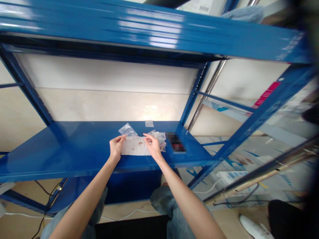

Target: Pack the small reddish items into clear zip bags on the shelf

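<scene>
Left hand [116, 147] at the left end of a white rectangular sheet [136, 146] flecked with brown specks, fingers bunched narrow, right up against a crinkled clear plastic bag [128, 130]. Right hand [153, 146] over the sheet's top edge, thumb and forefinger closed to a narrow pinch; anything held there? Impossible to tell from this view! Sheet lying flat on a glossy blue steel shelf [74, 149], right between both hands. Just past the right hand, a bunched clear plastic bag [158, 137]; farther back, a small flat clear packet [149, 123]; off to the right, a blurred dark object [175, 142]. Below the shelf, blue denim knees [171, 202].
</scene>
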